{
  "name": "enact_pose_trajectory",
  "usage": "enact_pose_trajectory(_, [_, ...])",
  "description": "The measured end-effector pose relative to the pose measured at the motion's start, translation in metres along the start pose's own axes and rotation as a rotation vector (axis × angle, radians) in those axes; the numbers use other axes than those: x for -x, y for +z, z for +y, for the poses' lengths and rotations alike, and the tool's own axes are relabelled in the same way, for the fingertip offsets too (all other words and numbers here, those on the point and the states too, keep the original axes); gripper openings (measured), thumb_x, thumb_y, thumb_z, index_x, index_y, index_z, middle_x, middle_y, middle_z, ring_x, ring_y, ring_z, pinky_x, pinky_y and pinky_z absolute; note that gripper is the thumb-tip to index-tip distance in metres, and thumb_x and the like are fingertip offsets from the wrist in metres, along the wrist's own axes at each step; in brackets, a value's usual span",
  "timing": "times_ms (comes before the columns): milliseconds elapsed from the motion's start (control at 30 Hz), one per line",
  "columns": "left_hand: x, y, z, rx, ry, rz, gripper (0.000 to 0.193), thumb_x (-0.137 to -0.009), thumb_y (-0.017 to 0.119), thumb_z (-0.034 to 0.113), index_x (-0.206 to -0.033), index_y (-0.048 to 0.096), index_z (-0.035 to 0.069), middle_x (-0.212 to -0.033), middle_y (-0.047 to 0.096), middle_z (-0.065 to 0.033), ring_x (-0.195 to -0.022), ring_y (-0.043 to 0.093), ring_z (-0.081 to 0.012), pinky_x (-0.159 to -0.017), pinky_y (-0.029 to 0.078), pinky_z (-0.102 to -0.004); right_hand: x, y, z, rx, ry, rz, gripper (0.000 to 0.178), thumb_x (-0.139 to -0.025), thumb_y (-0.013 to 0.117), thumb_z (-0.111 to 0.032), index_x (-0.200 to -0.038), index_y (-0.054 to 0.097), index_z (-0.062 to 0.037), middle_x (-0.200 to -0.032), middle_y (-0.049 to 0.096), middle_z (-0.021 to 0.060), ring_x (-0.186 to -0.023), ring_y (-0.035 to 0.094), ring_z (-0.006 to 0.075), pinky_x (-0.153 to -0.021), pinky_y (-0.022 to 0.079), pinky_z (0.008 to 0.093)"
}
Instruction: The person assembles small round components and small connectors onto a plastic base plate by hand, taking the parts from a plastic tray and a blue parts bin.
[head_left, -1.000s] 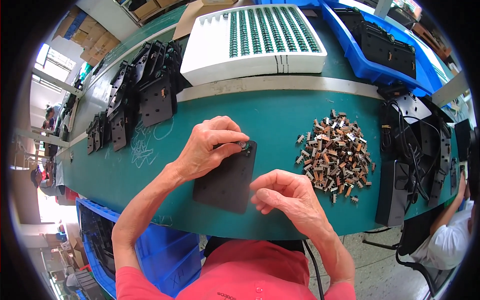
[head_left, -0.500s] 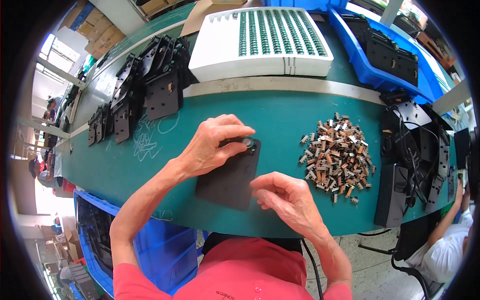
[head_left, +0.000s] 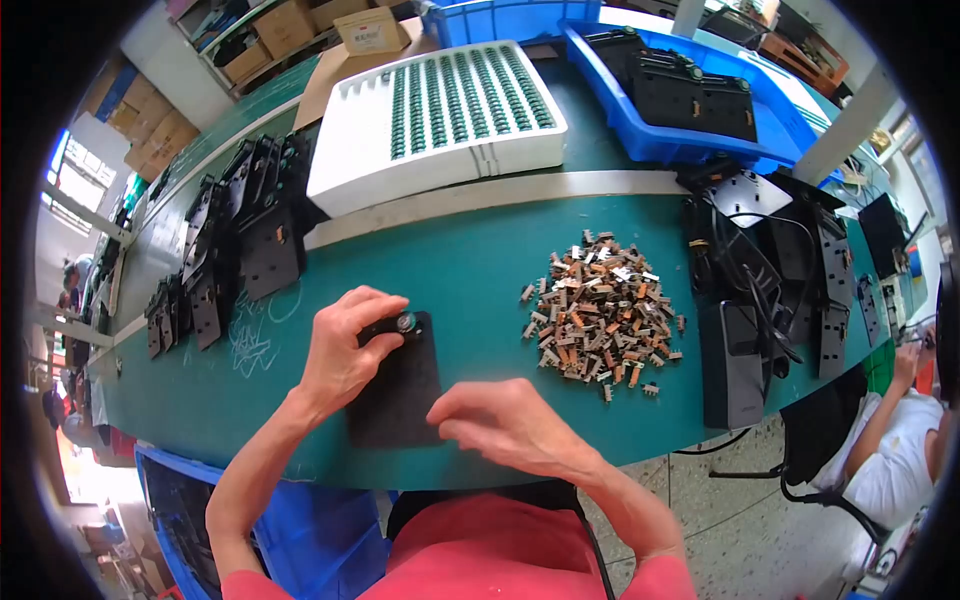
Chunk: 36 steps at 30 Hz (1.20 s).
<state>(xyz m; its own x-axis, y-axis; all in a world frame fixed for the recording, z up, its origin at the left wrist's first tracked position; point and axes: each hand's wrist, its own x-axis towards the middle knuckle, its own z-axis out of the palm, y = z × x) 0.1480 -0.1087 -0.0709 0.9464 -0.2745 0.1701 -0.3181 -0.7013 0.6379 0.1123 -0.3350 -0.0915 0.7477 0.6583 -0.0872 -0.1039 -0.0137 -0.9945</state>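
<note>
A thin black plate (head_left: 392, 408) lies on the green tabletop in front of me. At its far end is a small round part (head_left: 406, 322) with a green edge and a silvery centre. My left hand (head_left: 345, 345) pinches the plate's far end beside this part, thumb on the near side and index finger on the far side. My right hand (head_left: 510, 425) is at the plate's near right edge, fingers bent and drawn together; whatever may be in them is hidden. To its right is a heap of small metal and brown slide switches (head_left: 605, 315).
A white foam tray (head_left: 345, 135) bears rows of green-edged round parts. Black plates (head_left: 270, 250) are stacked left; more fill a blue bin (head_left: 640, 140) at the back right. A black box (head_left: 730, 375) and cables stand right. A person (head_left: 890, 440) sits far right.
The view has swung, so the tabletop things appear further left and lower. My left hand keeps its pinch on the plate. My right hand has slid slightly toward the plate's near corner.
</note>
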Motion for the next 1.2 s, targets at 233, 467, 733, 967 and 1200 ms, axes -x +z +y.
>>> enact_pose_trajectory(233, [-0.033, 0.003, 0.04, -0.113, 0.195, -0.008, 0.038, -0.065, 0.072, -0.004, -0.102, 0.065, 0.001, -0.097, 0.062, -0.0142, -0.091, 0.06, -0.0311, -0.078, 0.049, -0.0373, -0.001, 0.004, 0.011, 0.102, -0.162, -0.108, 0.012, -0.08, 0.059, -0.007, -0.089, 0.065, -0.0009, -0.073, 0.065, 0.0142, -0.064, 0.064, 0.0267, -0.06, 0.05, 0.0363])
enact_pose_trajectory(467, [-0.084, 0.059, 0.051, 0.025, 0.129, -0.238, 0.04, -0.067, 0.074, 0.003, -0.106, 0.066, 0.001, -0.097, 0.061, -0.0106, -0.087, 0.061, -0.0238, -0.073, 0.049, -0.0334, 0.001, 0.003, 0.013, 0.167, -0.205, -0.094, 0.011, -0.085, 0.061, -0.009, -0.093, 0.062, -0.0007, -0.07, 0.063, 0.0089, -0.059, 0.059, 0.0212, -0.057, 0.047, 0.0333])
enact_pose_trajectory(733, [-0.091, 0.071, 0.049, -0.012, 0.104, -0.249, 0.025, -0.07, 0.071, 0.003, -0.094, 0.07, 0.002, -0.088, 0.059, -0.0128, -0.081, 0.061, -0.0276, -0.073, 0.049, -0.0369, 0.0, 0.005, 0.012, 0.119, -0.198, -0.067, 0.012, -0.077, 0.055, -0.005, -0.083, 0.063, 0.0024, -0.069, 0.063, 0.0137, -0.059, 0.062, 0.0273, -0.058, 0.048, 0.0382])
enact_pose_trajectory(967, [-0.09, 0.073, 0.052, -0.074, 0.101, -0.202, 0.018, -0.068, 0.072, 0.002, -0.085, 0.069, 0.001, -0.083, 0.061, -0.0122, -0.073, 0.063, -0.0262, -0.068, 0.05, -0.0362, 0.001, 0.003, 0.01, 0.126, -0.181, -0.069, 0.012, -0.077, 0.055, -0.005, -0.083, 0.063, 0.0025, -0.068, 0.063, 0.0135, -0.058, 0.062, 0.0264, -0.058, 0.048, 0.0377])
enact_pose_trajectory(1200, [-0.081, 0.059, 0.044, 0.019, 0.013, -0.17, 0.019, -0.067, 0.066, -0.007, -0.086, 0.066, -0.003, -0.082, 0.063, -0.0112, -0.073, 0.064, -0.0186, -0.062, 0.053, -0.0295, 0.001, 0.003, 0.004, 0.076, -0.121, -0.084, 0.015, -0.077, 0.056, -0.007, -0.085, 0.064, 0.0033, -0.067, 0.062, 0.0122, -0.06, 0.062, 0.0225, -0.058, 0.049, 0.0347])
